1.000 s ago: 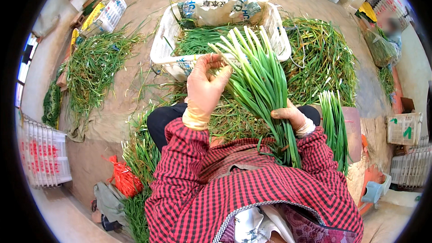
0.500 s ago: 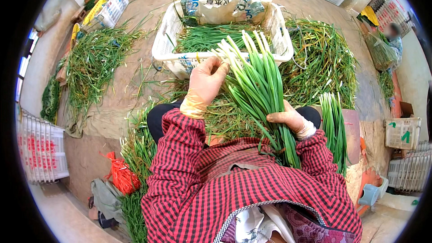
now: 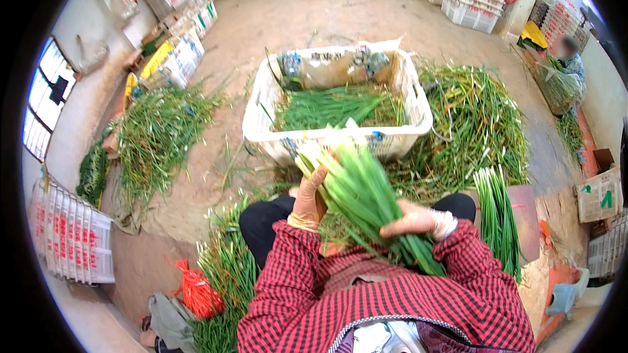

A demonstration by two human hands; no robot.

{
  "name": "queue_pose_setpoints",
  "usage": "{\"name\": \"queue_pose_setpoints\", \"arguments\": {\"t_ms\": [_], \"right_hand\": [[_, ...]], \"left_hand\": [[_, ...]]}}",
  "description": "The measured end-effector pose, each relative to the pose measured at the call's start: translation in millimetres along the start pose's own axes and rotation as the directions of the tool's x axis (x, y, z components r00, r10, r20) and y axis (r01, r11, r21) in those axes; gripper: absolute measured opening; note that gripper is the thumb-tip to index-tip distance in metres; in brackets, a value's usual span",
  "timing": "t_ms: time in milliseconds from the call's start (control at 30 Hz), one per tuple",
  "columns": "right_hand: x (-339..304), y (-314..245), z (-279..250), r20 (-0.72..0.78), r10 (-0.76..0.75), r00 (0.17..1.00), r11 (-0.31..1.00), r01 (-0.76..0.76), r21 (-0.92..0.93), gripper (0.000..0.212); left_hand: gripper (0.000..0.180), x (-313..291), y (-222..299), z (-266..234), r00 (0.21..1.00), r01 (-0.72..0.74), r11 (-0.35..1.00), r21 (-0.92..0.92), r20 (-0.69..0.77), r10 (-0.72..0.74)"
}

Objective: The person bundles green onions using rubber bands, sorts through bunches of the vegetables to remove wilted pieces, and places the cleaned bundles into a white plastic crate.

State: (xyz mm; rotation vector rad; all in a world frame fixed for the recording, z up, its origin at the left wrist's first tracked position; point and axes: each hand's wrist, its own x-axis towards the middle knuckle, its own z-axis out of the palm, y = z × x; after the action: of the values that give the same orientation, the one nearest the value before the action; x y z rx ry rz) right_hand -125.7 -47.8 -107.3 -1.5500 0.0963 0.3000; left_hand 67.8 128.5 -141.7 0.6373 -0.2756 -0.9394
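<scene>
A bunch of garlic chives (image 3: 363, 186), white stem ends up and green leaves down, leans to the left in front of me, blurred by motion. My right hand (image 3: 415, 219) is wrapped round its leafy lower part, thumb across the front. Higher up, my left hand (image 3: 307, 201) is closed against the left side of the pale stems; some of its fingers are hidden by the bunch. Both hands wear thin gloves. Beyond the bunch stands a white plastic crate (image 3: 258, 136) with green chives (image 3: 327, 106) lying inside.
Heaps of loose leaves lie right (image 3: 481, 117) and left (image 3: 160, 134) of the crate. By my right knee is another chive bundle (image 3: 498, 219). Uncleaned chives (image 3: 226, 255) and red plastic strips (image 3: 198, 293) are at my left. Stacked crates (image 3: 72, 232) stand left; a person (image 3: 572, 68) sits far right.
The bunch has tipped left and dropped lower. My left hand has come from the stem tips to the bunch's side. My head view has lifted, showing more of the far room.
</scene>
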Motion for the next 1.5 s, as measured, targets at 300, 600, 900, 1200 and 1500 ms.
{"name": "queue_pose_setpoints", "arguments": {"t_ms": [300,600,900,1200,1500], "right_hand": [[8,8,31,0.234,0.099,0.967,0.992,-0.115,0.056,0.059],[19,-95,-38,-0.175,-0.326,0.929,0.85,0.207,-0.484,0.084],[69,-160,-18,0.068,-0.527,0.847,0.561,0.407,-0.721,0.052],[65,-116,-12,0.174,-0.692,0.7,0.2,0.418,-0.886,0.061],[70,-100,-2,0.171,-0.634,0.754,0.265,0.419,-0.868,0.058]], "left_hand": [[0.091,10,18,29,0.962,0.175,0.936,-0.307,0.255,-0.096],[0.071,5,36,70,0.961,0.178,0.978,0.11,0.196,-0.197],[0.059,8,31,86,0.988,0.056,0.968,0.245,0.128,-0.09],[0.059,7,19,60,0.978,0.06,0.987,0.15,0.187,-0.088],[0.061,6,13,50,0.946,0.243,0.949,0.202,0.165,-0.278]]}}
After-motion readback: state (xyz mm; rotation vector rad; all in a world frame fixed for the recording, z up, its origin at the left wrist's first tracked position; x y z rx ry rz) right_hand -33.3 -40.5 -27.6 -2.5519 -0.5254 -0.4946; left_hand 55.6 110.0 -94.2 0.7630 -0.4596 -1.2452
